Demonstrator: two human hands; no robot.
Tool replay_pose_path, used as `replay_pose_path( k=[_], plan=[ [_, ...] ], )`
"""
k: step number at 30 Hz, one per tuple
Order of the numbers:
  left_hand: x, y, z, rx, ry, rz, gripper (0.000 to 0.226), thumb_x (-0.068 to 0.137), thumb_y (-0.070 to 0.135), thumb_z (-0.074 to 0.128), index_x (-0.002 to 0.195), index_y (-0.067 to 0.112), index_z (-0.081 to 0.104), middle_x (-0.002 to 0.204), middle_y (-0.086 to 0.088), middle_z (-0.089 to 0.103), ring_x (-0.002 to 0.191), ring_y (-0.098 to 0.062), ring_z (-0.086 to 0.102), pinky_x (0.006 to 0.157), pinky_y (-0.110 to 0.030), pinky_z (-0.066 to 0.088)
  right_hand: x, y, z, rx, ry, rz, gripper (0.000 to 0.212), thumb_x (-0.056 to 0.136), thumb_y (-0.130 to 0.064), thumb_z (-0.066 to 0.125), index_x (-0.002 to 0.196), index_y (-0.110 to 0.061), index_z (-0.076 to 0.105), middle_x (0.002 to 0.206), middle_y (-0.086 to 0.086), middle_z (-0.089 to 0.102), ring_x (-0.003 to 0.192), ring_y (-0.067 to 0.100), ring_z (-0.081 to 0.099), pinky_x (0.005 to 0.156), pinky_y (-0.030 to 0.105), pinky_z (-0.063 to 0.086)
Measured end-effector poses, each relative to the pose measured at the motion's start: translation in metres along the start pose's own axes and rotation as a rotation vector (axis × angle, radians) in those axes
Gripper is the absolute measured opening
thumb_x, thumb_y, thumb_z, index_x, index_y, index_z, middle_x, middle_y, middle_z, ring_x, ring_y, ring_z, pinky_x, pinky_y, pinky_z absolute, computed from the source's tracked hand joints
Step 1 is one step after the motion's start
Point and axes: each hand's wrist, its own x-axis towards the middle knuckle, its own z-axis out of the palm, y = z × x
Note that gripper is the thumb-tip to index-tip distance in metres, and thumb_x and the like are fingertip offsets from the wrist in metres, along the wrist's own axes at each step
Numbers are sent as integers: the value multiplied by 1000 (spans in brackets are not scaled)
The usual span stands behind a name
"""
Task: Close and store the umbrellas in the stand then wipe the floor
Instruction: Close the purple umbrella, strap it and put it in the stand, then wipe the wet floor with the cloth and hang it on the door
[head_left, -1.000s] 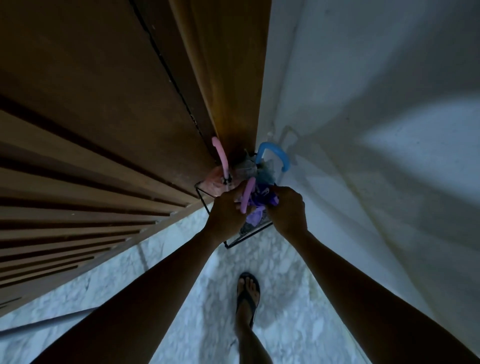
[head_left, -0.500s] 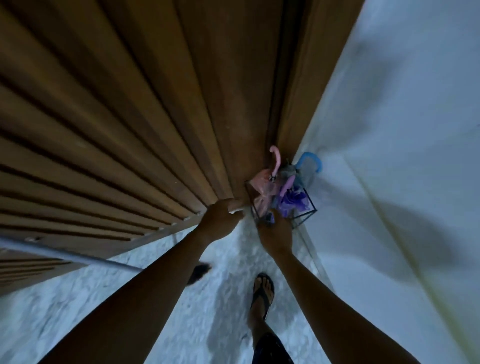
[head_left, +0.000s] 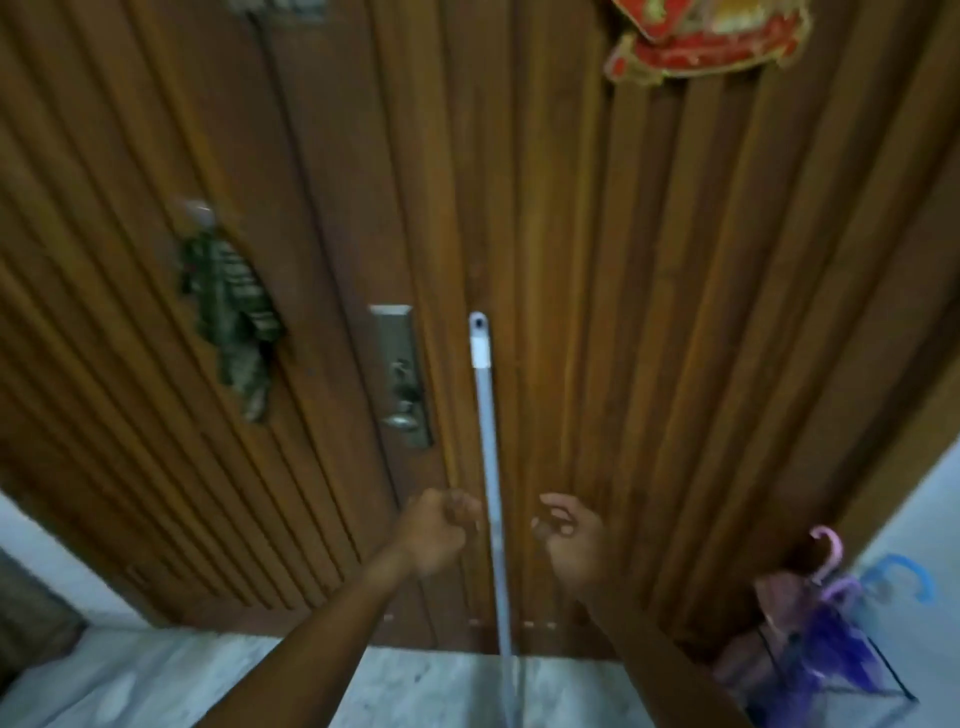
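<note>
Door: the ribbed brown wooden door (head_left: 597, 260) fills the view, and a long pale grey mop pole (head_left: 488, 467) leans upright against it, just right of the silver metal lock plate (head_left: 402, 374).
Floor: the pale marbled stone floor (head_left: 156, 680) shows along the bottom; whether it is wet I cannot tell from here, and the mop's head is out of view.
Stand: the thin black wire umbrella stand (head_left: 878, 680) sits in the right corner by the white wall, well apart from the hands, with the closed umbrellas in it: a purple one (head_left: 831, 639), a pink crook handle (head_left: 831, 553) and a blue crook handle (head_left: 904, 571) poking up. That half of the job looks done.
Step in hand: taking up the pole for the wiping, as I read it.
Left hand: the left hand (head_left: 434, 538) is just beside the pole on its left, fingers curled loosely, grip narrow and holding nothing.
Right hand: the right hand (head_left: 571, 540) is near the pole on its right, fingers half curled, grip partly open and empty.
Doing it well: I would close one hand round the pole first so it does not slide along the door ribs, set the other lower, then lift it off the door before swinging.
Risk: a knock could tip the pole towards the stand.
</note>
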Motion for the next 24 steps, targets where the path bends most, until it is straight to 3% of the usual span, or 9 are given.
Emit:
replay_pose_path(
  k=[4, 7, 9, 12, 17, 21, 24],
  plan=[
    [-33, 6, -107, 119, 141, 32, 21, 85, 18, 64, 102, 29, 70, 98, 7, 69, 94, -13, 64, 78, -26, 51, -17, -93, 60, 112, -113, -35, 22, 88, -1, 71, 108, -10, 68, 88, 0, 63, 81, 12, 59, 61, 2, 40],
    [-35, 8, -170, 187, 243, 87, 20, 93, 32, 64, 113, 31, 68, 113, 6, 68, 110, -17, 61, 95, -36, 51, -15, -151, 88, 112, -157, -114, 22, 90, -9, 71, 107, -21, 66, 90, -15, 59, 94, 10, 59, 72, 11, 43],
    [-29, 8, -204, 221, 301, 122, 19, 92, 37, 65, 111, 36, 66, 115, 8, 68, 108, -15, 63, 89, -32, 54, -6, -183, 103, 104, -201, -164, 23, 91, -14, 71, 110, -24, 66, 100, -14, 61, 101, 9, 57, 81, 17, 45],
    [-14, 11, -253, 290, 417, 153, 22, 94, 34, 64, 116, 31, 67, 120, 7, 67, 111, -13, 62, 81, -21, 44, 16, -227, 128, 61, -219, -255, 23, 91, -22, 72, 111, -31, 66, 115, -10, 62, 109, 11, 56, 94, 28, 48],
    [10, 6, -320, 302, 665, 156, 22, 92, 34, 62, 113, 30, 69, 116, 5, 71, 83, -6, 67, 72, -23, 55, 59, -285, 177, 59, -242, -302, 23, 92, -26, 71, 114, -32, 67, 115, -12, 60, 111, 10, 56, 90, 27, 45],
    [35, -3, -358, 404, 772, 186, 39, 88, 33, 66, 127, 27, 63, 127, 7, 65, 110, -12, 63, 89, -28, 55, 83, -318, 212, 51, -278, -323, 28, 93, -26, 69, 121, -28, 65, 115, -14, 53, 112, 11, 55, 93, 27, 45],
    [53, -9, -378, 372, 878, 224, 48, 85, 34, 66, 132, 25, 59, 131, 5, 61, 118, -16, 57, 95, -30, 50, 98, -337, 235, 35, -259, -319, 35, 93, -30, 69, 127, -31, 62, 121, -13, 56, 108, 10, 58, 90, 26, 47]
  ],
)
